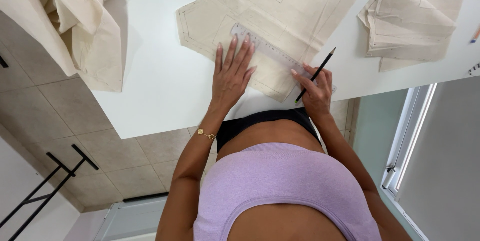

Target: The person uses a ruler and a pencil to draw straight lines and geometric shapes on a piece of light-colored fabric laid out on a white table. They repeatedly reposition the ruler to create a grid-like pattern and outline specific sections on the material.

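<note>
Head view: left hand, fingers spread flat, pins clear plastic ruler on cream fabric pattern piece at near edge of white tabletop. Right hand grips black pencil. Best: firm ruler pressure, pencil hugging edge.

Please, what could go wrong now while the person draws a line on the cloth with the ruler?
The left hand presses only one end of the clear ruler, so its far end may pivot and bend the line. The fabric piece lies loose on the white table and may creep under the pencil held by the right hand.
</note>
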